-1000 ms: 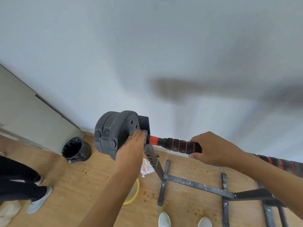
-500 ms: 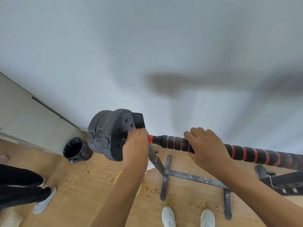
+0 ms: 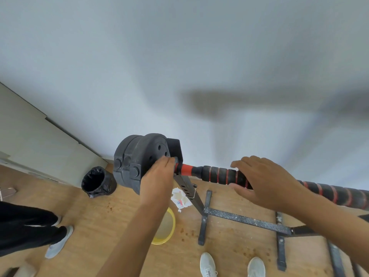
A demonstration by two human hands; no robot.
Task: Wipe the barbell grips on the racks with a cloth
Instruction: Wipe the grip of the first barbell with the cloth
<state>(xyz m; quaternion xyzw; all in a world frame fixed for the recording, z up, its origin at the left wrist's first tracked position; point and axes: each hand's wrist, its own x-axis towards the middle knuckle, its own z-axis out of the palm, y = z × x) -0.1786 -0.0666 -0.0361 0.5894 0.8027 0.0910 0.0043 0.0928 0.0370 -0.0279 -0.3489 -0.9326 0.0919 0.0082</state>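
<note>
Nearest: pale sneakers [image 3: 208, 264] on the speckled wooden floor [image 3: 111, 216]. A round yellow plastic tub [image 3: 166, 222] sits partly hidden under the left forearm. Next is the black square-tube steel rack frame [image 3: 245, 220], with a gritty finish and one upright rising to the bar.

A crumpled white rag-like piece [image 3: 180, 198] with red and blue marks lies on the floor beside that upright. Whether it is the cloth cannot be told. No cloth shows in either hand.

Left hand [image 3: 157, 182]: back to camera, fingers [image 3: 168, 160] bent down at the collar where bar meets plates. Grasp or mere touch: cannot tell.

Right hand [image 3: 267, 182]: released, fingers straight above and thumb below the black ribbed foam barbell grip with red rings [image 3: 221, 174], straddling it without closing.

The grip lies across the rack, just right of a smooth red sleeve [image 3: 186, 169]. The foam looks soft and ridged, so the grooves likely trap grime.

Judgement: the bar is being steadied and wiping has not begun. To do it well, wrap the cloth fully round the foam and twist while sliding so it reaches the grooves. The left hand should brace the bar against rolling.

Beyond: matte black rubbery weight plates [image 3: 145, 156], a black-lined waste bin [image 3: 95, 181], a pale wall [image 3: 179, 56].
</note>
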